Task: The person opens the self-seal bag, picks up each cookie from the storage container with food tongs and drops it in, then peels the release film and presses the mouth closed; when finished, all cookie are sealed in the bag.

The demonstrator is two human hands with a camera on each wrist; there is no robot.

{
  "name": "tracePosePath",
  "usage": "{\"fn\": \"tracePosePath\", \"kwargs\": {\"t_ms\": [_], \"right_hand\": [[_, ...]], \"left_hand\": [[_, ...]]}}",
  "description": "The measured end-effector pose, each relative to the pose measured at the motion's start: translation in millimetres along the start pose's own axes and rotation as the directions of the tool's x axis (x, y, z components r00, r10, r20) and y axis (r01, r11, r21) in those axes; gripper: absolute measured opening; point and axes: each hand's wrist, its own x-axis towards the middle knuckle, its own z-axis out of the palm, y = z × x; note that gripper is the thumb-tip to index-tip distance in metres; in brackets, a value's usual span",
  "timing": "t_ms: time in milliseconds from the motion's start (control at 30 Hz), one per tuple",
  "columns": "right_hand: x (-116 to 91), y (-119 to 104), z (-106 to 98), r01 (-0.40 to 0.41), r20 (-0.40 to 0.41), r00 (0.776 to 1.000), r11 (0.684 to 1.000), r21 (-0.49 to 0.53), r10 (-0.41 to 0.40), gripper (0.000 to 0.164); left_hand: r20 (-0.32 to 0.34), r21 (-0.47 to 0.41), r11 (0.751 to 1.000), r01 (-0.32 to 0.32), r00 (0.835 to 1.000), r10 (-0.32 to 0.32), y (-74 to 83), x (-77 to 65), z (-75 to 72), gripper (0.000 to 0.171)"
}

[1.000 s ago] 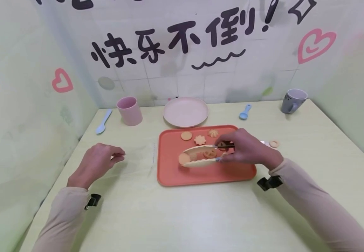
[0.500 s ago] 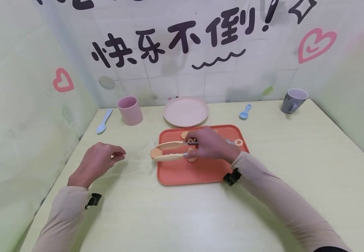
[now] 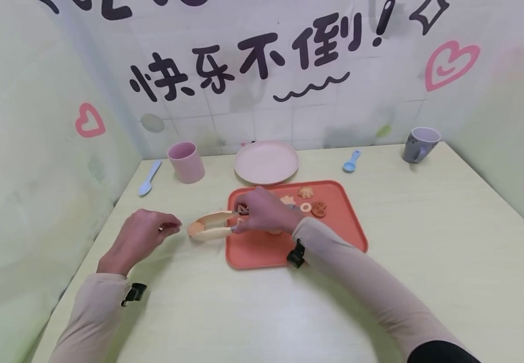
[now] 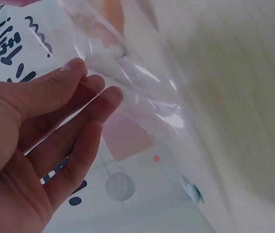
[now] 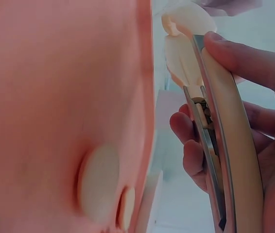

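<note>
The right hand (image 3: 266,210) grasps tongs (image 3: 216,233); their tips hold a round biscuit (image 3: 195,229) outside the tray (image 3: 262,254) at nine o'clock, probably light, stiff, best gripped by its rim. The left hand (image 3: 144,234) pinches clear plastic film (image 4: 142,87).

The right hand (image 3: 268,212) partly hides the tongs (image 3: 213,233) and red tray (image 3: 254,253).

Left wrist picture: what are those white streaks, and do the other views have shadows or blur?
Left wrist: glare on the clear plastic that the left hand pinches; head: a soft shadow beside the left sleeve on the table; right wrist: the tray and the larger round cookie look soft, apparently out of focus.
</note>
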Motion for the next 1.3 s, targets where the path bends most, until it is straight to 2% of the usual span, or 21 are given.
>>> {"fn": "tracePosePath", "kwargs": {"t_ms": [167, 267, 467, 833, 1133, 1300], "right_hand": [[16, -7, 9, 0.022, 0.001, 1.0, 0.998, -0.057, -0.022, 0.031], [23, -10, 13, 0.009, 0.011, 1.0, 0.995, -0.103, -0.008, 0.037], [30, -15, 19, 0.013, 0.028, 1.0, 0.994, -0.111, -0.01, 0.037], [37, -21, 26, -0.025, 0.036, 0.999, 0.99, -0.136, 0.03, 0.039], [37, -23, 26, -0.034, 0.042, 0.998, 0.992, -0.126, 0.039, 0.04], [23, -21, 14, -0.005, 0.026, 1.0, 0.994, -0.109, 0.007, 0.035]], "left_hand": [[-0.021, 0.002, 1.0, -0.004, 1.0, 0.004, 0.2, -1.2, 0.1, 0.013], [-0.032, -0.001, 1.0, -0.005, 0.999, 0.005, 0.8, -1.3, -0.4, 0.013], [-0.053, -0.019, 1.0, 0.0, 0.999, -0.001, 0.5, -1.2, -0.5, 0.012], [-0.031, -0.022, 1.0, 0.018, 0.999, -0.019, -1.9, 0.5, -1.1, 0.014], [-0.019, -0.024, 0.999, 0.023, 1.0, -0.024, -2.0, -0.4, -0.3, 0.013], [-0.026, -0.031, 0.999, 0.012, 1.0, -0.013, -1.1, -0.2, 0.7, 0.013]]}}
